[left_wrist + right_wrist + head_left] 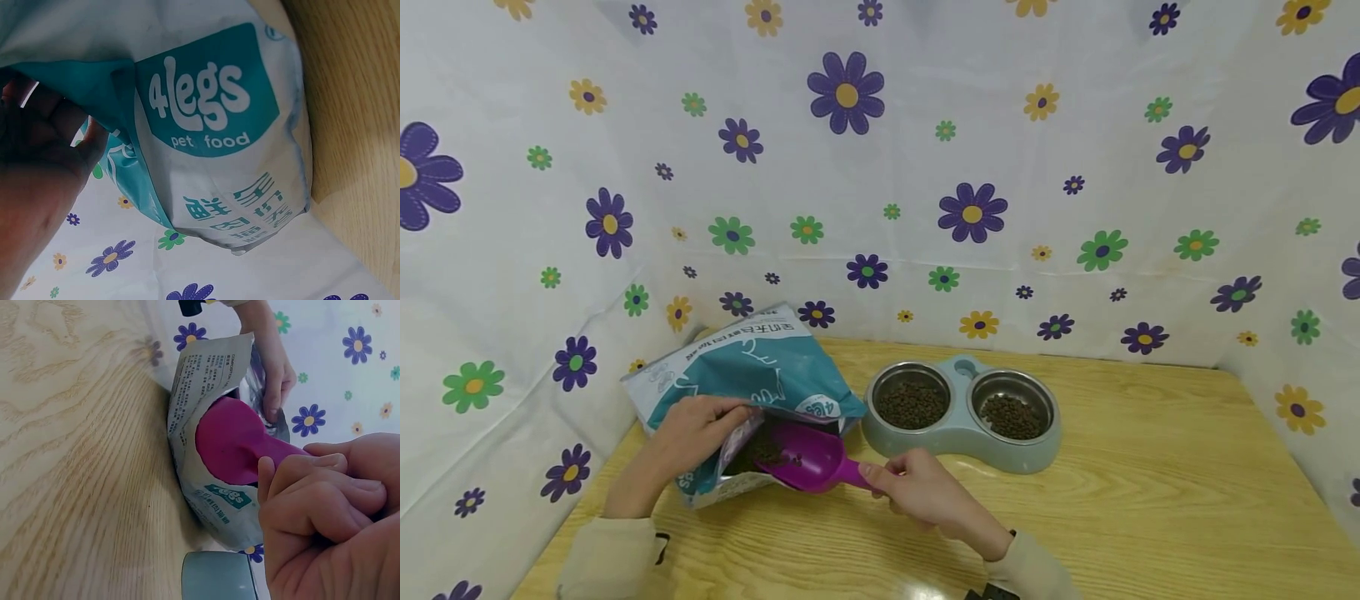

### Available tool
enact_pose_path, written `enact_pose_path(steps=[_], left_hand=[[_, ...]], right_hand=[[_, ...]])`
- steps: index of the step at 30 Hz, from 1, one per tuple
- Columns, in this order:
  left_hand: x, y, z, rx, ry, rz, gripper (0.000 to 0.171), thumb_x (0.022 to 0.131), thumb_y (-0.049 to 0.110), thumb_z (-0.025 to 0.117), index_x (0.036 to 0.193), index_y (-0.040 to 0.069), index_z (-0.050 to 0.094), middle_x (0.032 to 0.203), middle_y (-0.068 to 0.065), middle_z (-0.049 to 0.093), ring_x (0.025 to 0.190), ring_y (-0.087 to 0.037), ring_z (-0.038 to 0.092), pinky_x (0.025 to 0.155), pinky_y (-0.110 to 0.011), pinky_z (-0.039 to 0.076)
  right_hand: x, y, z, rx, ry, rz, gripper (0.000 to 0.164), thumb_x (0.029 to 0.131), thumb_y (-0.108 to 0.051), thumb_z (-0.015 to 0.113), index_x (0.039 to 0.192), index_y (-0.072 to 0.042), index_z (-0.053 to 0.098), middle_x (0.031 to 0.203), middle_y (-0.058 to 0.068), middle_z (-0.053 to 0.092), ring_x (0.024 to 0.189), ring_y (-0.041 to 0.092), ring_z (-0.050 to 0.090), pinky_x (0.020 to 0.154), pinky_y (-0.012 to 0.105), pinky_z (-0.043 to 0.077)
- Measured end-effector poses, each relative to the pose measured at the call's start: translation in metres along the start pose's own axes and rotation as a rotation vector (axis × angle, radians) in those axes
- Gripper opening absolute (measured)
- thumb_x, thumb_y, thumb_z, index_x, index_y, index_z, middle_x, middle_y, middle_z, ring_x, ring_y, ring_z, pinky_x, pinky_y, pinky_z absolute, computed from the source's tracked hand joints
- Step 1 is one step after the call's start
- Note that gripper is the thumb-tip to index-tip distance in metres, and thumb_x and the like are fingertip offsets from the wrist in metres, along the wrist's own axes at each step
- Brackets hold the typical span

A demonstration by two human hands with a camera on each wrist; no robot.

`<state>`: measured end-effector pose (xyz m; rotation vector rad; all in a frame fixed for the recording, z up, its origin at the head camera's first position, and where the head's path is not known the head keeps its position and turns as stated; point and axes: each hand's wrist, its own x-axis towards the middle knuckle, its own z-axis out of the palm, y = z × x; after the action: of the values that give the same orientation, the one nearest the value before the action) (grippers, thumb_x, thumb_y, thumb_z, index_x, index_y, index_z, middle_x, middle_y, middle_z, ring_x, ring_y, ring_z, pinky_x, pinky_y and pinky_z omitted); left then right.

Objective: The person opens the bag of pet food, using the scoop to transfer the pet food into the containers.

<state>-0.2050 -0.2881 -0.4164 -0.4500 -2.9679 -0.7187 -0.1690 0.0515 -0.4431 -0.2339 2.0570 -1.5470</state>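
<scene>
A teal and white pet food bag (760, 358) lies on its side at the left of the table, its mouth facing the person. My left hand (696, 433) pinches the upper edge of that mouth and holds it up; in the left wrist view the hand (47, 144) is partly hidden by the bag. My right hand (925, 492) grips the handle of a magenta scoop (812, 457), fingers curled round it in the right wrist view. The scoop's front is inside the bag's mouth, with a few brown kibble pieces (771, 454) in it. More kibble shows dimly inside the bag.
Right of the bag stands a blue-grey double feeder (958, 442) with two steel bowls, kibble (913, 406) in the left one and kibble (1011, 417) in the right one. A flower-print cloth (910, 167) hangs behind and at both sides of the wooden table (1150, 483).
</scene>
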Motion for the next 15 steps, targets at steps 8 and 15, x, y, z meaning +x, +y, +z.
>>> enact_pose_path(steps=[8, 15], left_hand=[[0.000, -0.001, 0.001, 0.003, -0.009, -0.009, 0.030, 0.106, 0.026, 0.055, 0.123, 0.012, 0.076, 0.068, 0.009, 0.050, 0.074, -0.013, 0.051, 0.068, -0.032, 0.039], [0.000, -0.002, 0.001, 0.005, 0.010, 0.022, 0.029, 0.107, 0.026, 0.055, 0.119, 0.013, 0.078, 0.065, 0.010, 0.040, 0.070, -0.009, 0.048, 0.067, -0.030, 0.038]], right_hand=[[-0.003, 0.014, -0.006, 0.049, -0.035, -0.010, 0.056, 0.100, -0.048, 0.062, 0.089, 0.006, 0.068, 0.055, -0.003, 0.045, 0.040, 0.006, 0.024, 0.039, 0.021, 0.021], [-0.005, 0.026, -0.011, 0.070, -0.049, -0.034, 0.059, 0.100, -0.048, 0.063, 0.092, 0.010, 0.066, 0.055, -0.004, 0.044, 0.040, 0.006, 0.024, 0.039, 0.021, 0.022]])
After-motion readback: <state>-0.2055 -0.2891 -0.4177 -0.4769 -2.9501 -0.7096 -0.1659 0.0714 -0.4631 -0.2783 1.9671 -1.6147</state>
